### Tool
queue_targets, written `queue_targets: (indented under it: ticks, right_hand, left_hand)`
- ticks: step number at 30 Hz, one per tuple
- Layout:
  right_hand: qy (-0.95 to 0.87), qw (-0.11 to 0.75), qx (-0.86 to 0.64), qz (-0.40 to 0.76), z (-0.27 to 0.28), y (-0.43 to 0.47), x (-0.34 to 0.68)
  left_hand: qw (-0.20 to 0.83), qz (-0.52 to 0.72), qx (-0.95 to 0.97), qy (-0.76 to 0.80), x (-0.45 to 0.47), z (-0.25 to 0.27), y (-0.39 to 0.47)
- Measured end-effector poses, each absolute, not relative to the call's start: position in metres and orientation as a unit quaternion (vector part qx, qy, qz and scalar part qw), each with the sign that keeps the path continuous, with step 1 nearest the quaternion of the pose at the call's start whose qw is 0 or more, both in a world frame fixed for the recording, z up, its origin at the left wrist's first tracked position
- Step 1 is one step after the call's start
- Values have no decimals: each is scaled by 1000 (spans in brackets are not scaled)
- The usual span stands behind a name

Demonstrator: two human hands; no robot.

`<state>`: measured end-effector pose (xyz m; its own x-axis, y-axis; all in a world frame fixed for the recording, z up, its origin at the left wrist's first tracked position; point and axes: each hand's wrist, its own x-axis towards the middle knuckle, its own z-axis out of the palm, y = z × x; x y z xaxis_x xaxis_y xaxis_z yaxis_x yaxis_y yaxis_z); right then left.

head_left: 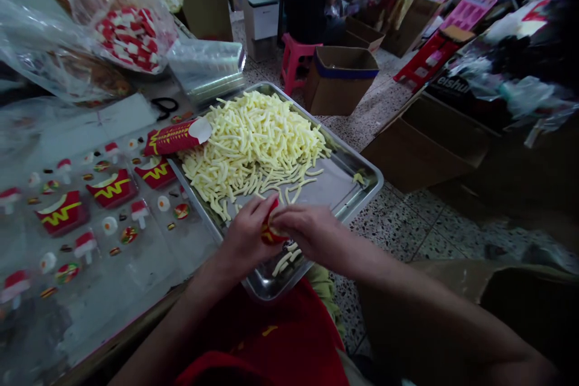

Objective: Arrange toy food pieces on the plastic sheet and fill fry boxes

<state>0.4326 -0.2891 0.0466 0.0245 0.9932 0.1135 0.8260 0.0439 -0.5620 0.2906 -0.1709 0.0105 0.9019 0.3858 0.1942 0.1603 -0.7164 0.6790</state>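
Observation:
Above the near end of a metal tray [369, 188], my left hand [246, 232] is wrapped round a small red fry carton [271, 235] with yellow markings. My right hand [310, 229] reaches over the carton's mouth with its fingers bent and pressed together. What lies under those fingers is mostly hidden. A large heap of pale yellow toy fries [262, 139] fills the far part of the tray, with a few loose ones near my hands. A stack of nested red cartons [174, 136] rests on the tray's left rim.
On the table [158, 271] at left lie filled red cartons [111, 189] among rows of small toy food pieces. Behind them are a bag of red and white pieces [129, 39], black-handled scissors [165, 108] and clear plastic packaging [208, 69]. Cardboard boxes [341, 87] and a pink stool [294, 63] stand beyond.

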Motion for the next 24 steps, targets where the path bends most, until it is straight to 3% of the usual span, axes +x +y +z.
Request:
queue_targets:
  ticks: [2,7,10,12,15,19,24]
  right_hand:
    - [-648,288,-683,174,43,-300,419]
    - [-609,244,-748,98,45,-299,388]
    - [-571,330,-732,170,51,-292,401]
    - [-550,352,-741,158,50,-290,433]
    - [-497,253,-830,20,35,-284,499]
    - [-541,113,-833,6,9,-274,554]
    - [-559,104,-823,1,22,-271,549]
  left_hand:
    - [363,169,901,169,275,8,-178]
    - [359,211,890,185,264,1,-188]
    - [350,206,896,177,266,-1,-183]
    - [340,199,898,193,264,0,-174]
    - [321,212,892,237,258,5,-159]
    - [299,228,887,267,248,9,-142]
    - [265,225,891,291,235,8,-133]
